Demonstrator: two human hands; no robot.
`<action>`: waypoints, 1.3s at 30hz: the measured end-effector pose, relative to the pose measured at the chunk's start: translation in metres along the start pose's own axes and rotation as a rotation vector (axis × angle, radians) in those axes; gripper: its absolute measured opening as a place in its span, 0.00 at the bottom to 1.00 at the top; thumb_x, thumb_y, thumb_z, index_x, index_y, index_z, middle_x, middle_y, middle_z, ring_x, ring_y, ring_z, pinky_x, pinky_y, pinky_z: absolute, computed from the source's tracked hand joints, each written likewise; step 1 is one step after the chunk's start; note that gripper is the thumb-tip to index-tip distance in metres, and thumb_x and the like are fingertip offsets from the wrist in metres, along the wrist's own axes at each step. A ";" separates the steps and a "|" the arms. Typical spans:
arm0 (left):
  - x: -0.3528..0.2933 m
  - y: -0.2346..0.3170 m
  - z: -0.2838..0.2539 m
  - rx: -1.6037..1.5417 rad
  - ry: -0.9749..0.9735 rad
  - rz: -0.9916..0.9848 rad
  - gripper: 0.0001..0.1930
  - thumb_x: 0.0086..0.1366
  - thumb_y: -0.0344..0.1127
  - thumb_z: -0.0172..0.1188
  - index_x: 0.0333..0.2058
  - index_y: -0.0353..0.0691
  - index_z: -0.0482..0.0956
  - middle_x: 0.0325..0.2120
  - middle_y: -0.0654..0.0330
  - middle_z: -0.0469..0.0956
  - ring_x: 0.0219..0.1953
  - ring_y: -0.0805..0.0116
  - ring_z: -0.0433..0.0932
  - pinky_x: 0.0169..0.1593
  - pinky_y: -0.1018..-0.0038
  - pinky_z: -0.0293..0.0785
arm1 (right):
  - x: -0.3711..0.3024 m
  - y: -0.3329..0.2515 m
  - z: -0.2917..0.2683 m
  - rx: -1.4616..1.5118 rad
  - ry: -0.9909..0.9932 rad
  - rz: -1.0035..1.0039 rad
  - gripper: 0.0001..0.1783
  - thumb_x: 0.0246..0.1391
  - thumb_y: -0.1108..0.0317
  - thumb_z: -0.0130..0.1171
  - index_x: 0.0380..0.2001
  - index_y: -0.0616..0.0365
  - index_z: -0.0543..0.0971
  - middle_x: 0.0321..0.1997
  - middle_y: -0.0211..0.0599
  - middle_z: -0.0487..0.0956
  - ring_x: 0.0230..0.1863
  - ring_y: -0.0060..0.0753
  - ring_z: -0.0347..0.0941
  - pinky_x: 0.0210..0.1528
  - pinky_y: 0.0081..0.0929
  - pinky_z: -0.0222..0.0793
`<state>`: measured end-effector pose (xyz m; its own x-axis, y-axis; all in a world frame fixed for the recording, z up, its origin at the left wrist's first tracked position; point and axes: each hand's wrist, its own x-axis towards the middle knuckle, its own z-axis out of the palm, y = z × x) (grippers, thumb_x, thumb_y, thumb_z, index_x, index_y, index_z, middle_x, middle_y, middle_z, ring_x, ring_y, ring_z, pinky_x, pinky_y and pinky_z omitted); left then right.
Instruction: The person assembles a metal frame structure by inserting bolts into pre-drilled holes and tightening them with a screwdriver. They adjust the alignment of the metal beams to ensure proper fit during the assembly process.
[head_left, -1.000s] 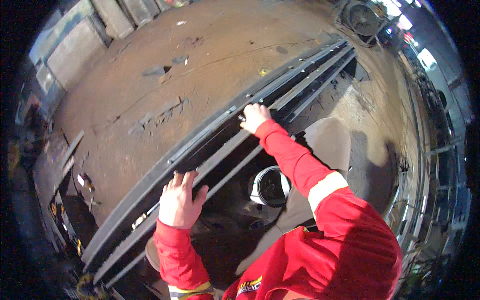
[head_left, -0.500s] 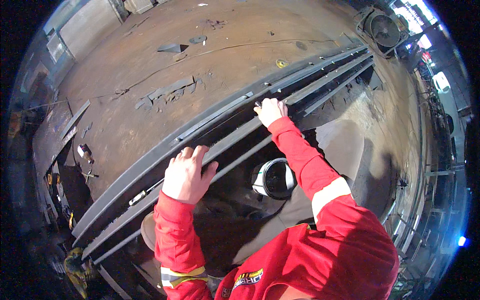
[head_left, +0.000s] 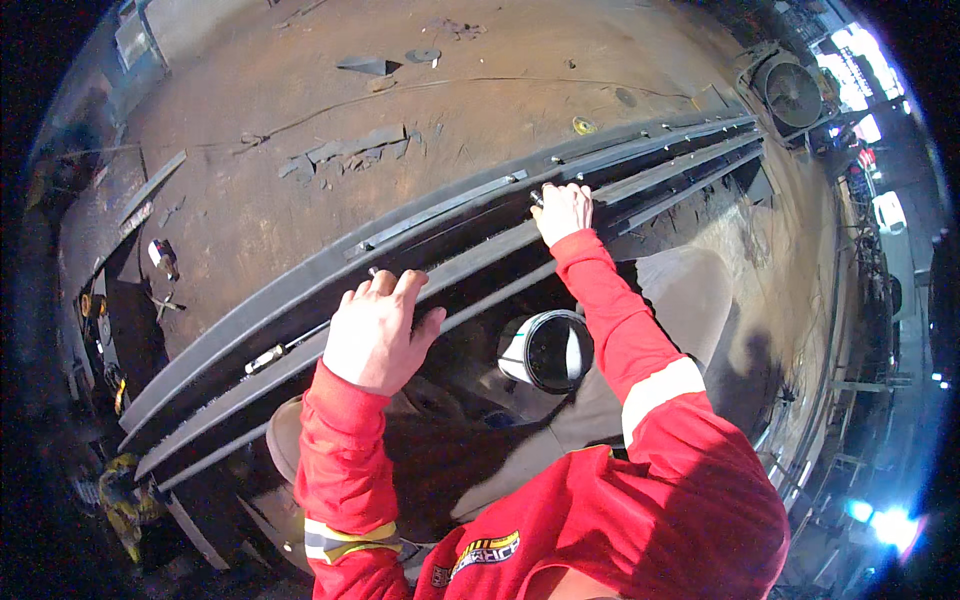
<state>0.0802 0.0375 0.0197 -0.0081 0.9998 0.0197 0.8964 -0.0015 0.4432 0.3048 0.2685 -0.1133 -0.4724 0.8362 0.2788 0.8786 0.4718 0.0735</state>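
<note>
Long dark steel channel beams [head_left: 490, 256] run diagonally in front of me, from lower left to upper right. My left hand [head_left: 378, 325] rests over the near beam edge, its thumb apart from its fingers; a bolt end shows just beyond its fingertips. Farther right along the beam, my right hand [head_left: 565, 212] is closed, with a small dark cylindrical metal piece [head_left: 537, 198] at its thumb side. What this piece is exactly is too small to tell. A screwdriver-like tool with a pale handle [head_left: 265, 360] lies in the channel left of my left hand.
Below the beams stands a white bucket [head_left: 548, 350] with a dark inside. Several bolts and a flat metal strip [head_left: 445, 212] lie along the far beam. Steel scraps [head_left: 355, 146] and a yellow disc [head_left: 584, 126] lie on the brown surface beyond. A large fan [head_left: 793, 92] stands upper right.
The view has shifted slightly. My right hand stays closed at the beam with its fingers turned a little; my left hand stays on the edge, and a bolt end now shows beyond its fingers.
</note>
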 end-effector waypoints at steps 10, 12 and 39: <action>0.003 0.008 -0.001 -0.002 0.114 0.073 0.19 0.53 0.42 0.64 0.42 0.40 0.74 0.30 0.54 0.74 0.35 0.56 0.76 0.39 0.64 0.71 | 0.041 0.058 0.015 0.611 -0.601 0.236 0.21 0.31 0.54 0.76 0.17 0.63 0.81 0.20 0.39 0.80 0.24 0.27 0.74 0.33 0.30 0.70; 0.005 0.006 -0.001 -0.010 0.085 0.064 0.19 0.55 0.41 0.64 0.43 0.39 0.74 0.31 0.53 0.74 0.36 0.54 0.76 0.40 0.63 0.71 | 0.042 0.052 0.016 0.584 -0.613 0.252 0.22 0.32 0.52 0.75 0.18 0.61 0.82 0.23 0.44 0.81 0.28 0.35 0.78 0.36 0.34 0.72; -0.042 -0.024 -0.034 -0.373 0.143 -0.114 0.19 0.56 0.33 0.61 0.47 0.34 0.73 0.38 0.47 0.74 0.41 0.48 0.74 0.46 0.64 0.71 | 0.007 0.001 -0.002 -0.005 -0.118 0.018 0.18 0.39 0.56 0.69 0.27 0.59 0.80 0.33 0.43 0.78 0.43 0.45 0.72 0.47 0.42 0.67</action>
<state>0.0438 -0.0052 0.0390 -0.1828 0.9810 0.0647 0.6643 0.0748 0.7438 0.3023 0.2746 -0.1097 -0.4615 0.8716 0.1655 0.8871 0.4557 0.0740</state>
